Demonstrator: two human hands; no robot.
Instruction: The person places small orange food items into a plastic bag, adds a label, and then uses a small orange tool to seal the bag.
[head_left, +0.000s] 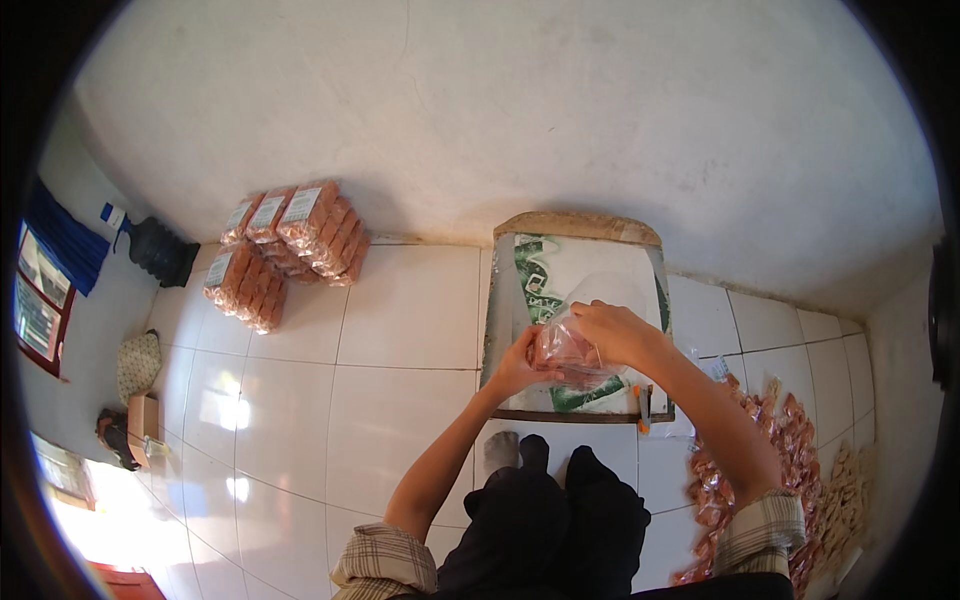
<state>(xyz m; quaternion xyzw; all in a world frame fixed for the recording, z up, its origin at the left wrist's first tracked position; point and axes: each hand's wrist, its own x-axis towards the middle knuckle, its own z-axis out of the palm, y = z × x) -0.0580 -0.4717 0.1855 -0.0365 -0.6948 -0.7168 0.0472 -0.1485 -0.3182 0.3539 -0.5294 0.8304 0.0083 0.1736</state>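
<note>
A clear plastic bag with reddish-brown contents lies on a low table before me. My left hand grips the bag's left side, fingers and thumb spread around it. From the right, my right hand holds the film near the top of the bag; its fingertips are partly hidden. Loose clear film rises past my right fingers. Beneath the bag, the table is covered with a white and green printed sheet bearing writing. An orange-and-grey cutter-like tool lies at the table's near right edge.
Stacked clear packs of reddish-brown pieces stand left by the wall. Many small packets and a paler pile lie at right. A water jug and a cardboard box are far left on the tiled floor.
</note>
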